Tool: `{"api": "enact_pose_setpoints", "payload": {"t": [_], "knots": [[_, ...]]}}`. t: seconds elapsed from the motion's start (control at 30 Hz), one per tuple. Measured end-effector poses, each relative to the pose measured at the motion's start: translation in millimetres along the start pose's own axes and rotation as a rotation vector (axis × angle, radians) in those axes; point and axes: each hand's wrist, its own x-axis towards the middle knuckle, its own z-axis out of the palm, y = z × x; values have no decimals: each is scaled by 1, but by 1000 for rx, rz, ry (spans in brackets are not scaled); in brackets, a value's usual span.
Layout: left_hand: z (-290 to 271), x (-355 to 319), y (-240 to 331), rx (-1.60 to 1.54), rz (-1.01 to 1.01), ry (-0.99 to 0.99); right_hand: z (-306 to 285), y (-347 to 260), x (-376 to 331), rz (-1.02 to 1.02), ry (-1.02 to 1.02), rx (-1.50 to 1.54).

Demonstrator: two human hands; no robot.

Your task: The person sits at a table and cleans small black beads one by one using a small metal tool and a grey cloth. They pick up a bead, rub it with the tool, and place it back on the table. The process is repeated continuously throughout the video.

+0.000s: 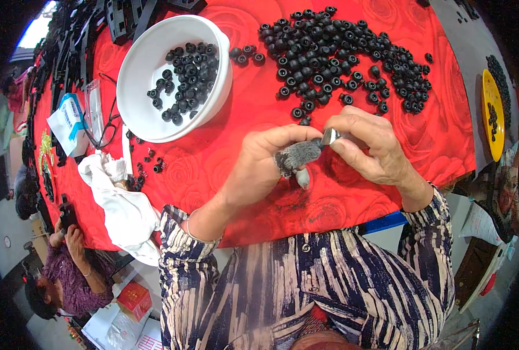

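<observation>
My left hand (259, 160) is closed in a pinch over the red cloth, with a worn grey fabric cover (300, 154) on one digit and a paler covering on another fingertip. Something small and dark shows at its fingertips, too hidden to name. Between the thumb and fingers of my right hand (370, 146) is a small shiny metal blade (329, 136), its edge close against the left fingertips. Just beyond both hands spreads a big pile of small round black plastic parts (329, 58), each with a hole or socket in it.
A white bowl (134, 87) holding more black parts stands at the left. Near it lie a white cloth (122, 204), a blue-and-white packet (67, 122), eyeglasses (105, 137) and dark trimmings (154, 163). Long black strips (73, 46) crowd the far left. A yellow tray (492, 87) sits right; another person (76, 268) works at lower left.
</observation>
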Motion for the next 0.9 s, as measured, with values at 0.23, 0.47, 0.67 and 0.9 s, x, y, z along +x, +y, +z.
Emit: {"api": "enact_pose_setpoints", "payload": {"t": [0.23, 0.47, 0.67, 0.9], "knots": [[2, 0, 0, -20, 3, 1, 0, 1, 1, 1, 3, -18], [1, 0, 2, 52, 14, -13, -1, 0, 2, -18, -14, -9], [0, 0, -1, 62, 22, 1, 0, 5, 1, -54, -21, -16], [-5, 2, -10, 107, 39, 25, -2, 6, 1, -55, -49, 0]]}}
